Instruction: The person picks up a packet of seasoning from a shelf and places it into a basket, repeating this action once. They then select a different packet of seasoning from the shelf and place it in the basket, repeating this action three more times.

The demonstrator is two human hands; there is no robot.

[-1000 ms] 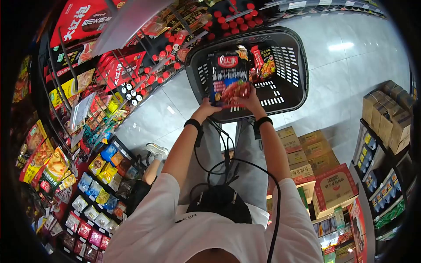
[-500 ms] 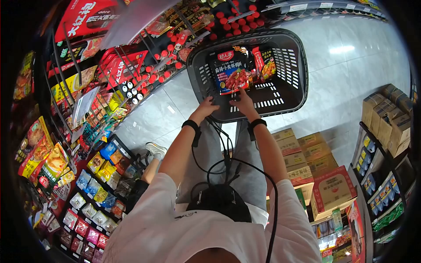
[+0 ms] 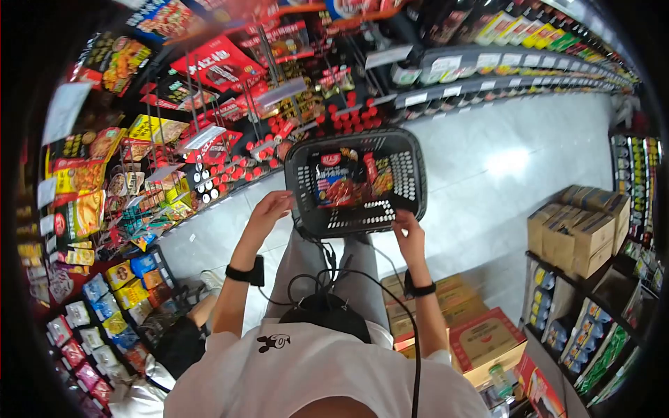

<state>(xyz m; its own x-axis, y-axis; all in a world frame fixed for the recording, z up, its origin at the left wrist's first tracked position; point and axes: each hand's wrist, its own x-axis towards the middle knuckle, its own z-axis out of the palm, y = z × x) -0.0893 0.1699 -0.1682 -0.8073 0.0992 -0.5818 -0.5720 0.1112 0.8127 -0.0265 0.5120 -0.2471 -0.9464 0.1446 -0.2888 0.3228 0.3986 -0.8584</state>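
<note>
A black plastic shopping basket (image 3: 298, 221) stands low in front of my legs. Inside lie a dark seasoning packet (image 3: 336, 187) with a crayfish picture and a red-and-yellow food packet (image 3: 380, 174). My left hand (image 3: 270, 212) is just outside the basket's left side, its fingers loosely stretched toward the rim and holding nothing. Over the front right corner, my right hand (image 3: 408, 226) overlaps the rim with its fingers slightly bent and apart. Dark bands circle both wrists, and a black cable (image 3: 390, 296) runs across my front.
Hanging food packets (image 3: 219, 66) and red-capped bottles (image 3: 352, 115) fill the shelving ahead and left. Cardboard boxes (image 3: 488, 341) are stacked by my right side, with more cartons (image 3: 578, 226) on a rack farther right. Another person's dark clothing (image 3: 182, 345) shows close on my left.
Both hands have come out of the basket and spread apart to its left side and front right corner. The view has shifted, with the basket lower and leftward. Both packets stay inside.
</note>
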